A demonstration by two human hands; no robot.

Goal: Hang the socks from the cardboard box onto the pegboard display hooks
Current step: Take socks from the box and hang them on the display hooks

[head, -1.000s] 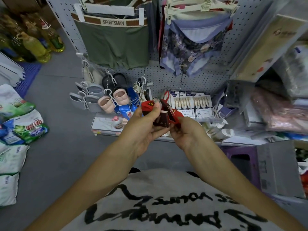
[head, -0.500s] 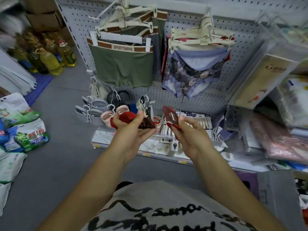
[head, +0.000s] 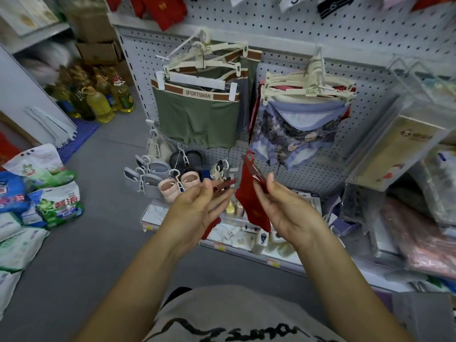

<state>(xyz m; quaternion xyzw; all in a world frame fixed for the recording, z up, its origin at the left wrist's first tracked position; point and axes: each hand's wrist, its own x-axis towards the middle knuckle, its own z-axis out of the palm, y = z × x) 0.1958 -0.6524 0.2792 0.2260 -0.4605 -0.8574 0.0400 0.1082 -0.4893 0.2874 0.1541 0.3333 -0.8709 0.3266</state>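
Both hands are raised in front of the white pegboard (head: pixel 320 38). My right hand (head: pixel 283 208) pinches the card header of a red sock pair (head: pixel 251 201), which hangs down unfolded with its red hook at the top. My left hand (head: pixel 197 208) holds a second red sock pair (head: pixel 223 185) by its dark card; the rest of that sock droops behind the palm. The two pairs are apart. Red socks (head: pixel 160 8) hang on hooks at the top of the board. The cardboard box is out of view.
Green boxer shorts (head: pixel 197 117) and floral underwear (head: pixel 296 134) hang on hangers ahead. Small slippers (head: pixel 170 188) hang lower left above a shelf (head: pixel 246 245) of small goods. Detergent bags (head: pixel 49 201) and oil bottles (head: pixel 98 104) stand on the floor at left. Packaged goods (head: pixel 407 149) fill the right.
The single red bundle held between both hands has been split into two pairs, one in each hand. The right-hand sock now hangs unfolded. My view has tilted upward along the pegboard.
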